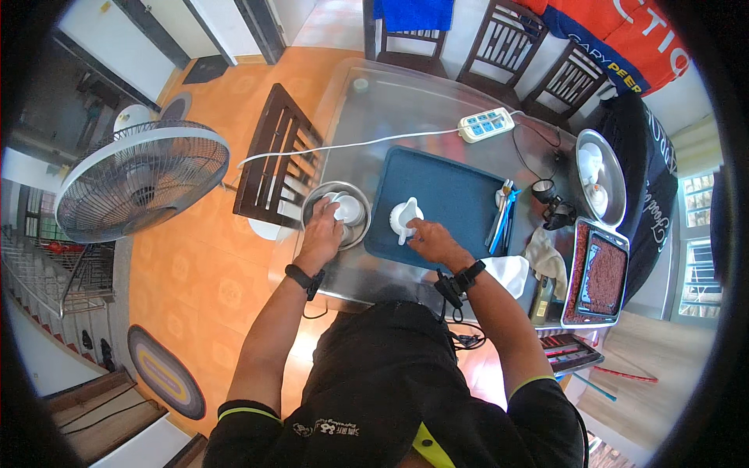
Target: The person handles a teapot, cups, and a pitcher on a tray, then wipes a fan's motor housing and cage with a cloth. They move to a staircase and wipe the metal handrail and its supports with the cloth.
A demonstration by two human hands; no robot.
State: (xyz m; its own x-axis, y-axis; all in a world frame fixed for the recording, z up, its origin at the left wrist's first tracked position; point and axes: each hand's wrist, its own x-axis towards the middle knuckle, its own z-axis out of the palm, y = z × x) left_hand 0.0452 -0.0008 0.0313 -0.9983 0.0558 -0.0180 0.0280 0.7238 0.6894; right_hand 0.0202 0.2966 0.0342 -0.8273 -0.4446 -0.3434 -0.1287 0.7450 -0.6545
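A round metal bowl (360,235) sits at the table's left front, with a white cup (349,209) inside it. My left hand (320,234) reaches over the bowl's rim, its fingers closed on the cup's side. On the dark blue tray (437,187) stands a small white pitcher (406,213) with a pouring lip, its handle toward me. The fingers of my right hand (438,243) are closed at that handle, and the pitcher rests upright on the tray. Dark bands with small devices circle both wrists.
Several blue and silver utensils (503,214) lie along the tray's right side. Beyond it is a white power strip (485,125) with a trailing cord. A metal basin (601,178), a cloth (548,256) and a tray of reddish-brown granules (601,273) are at right. A fan (144,183) stands left.
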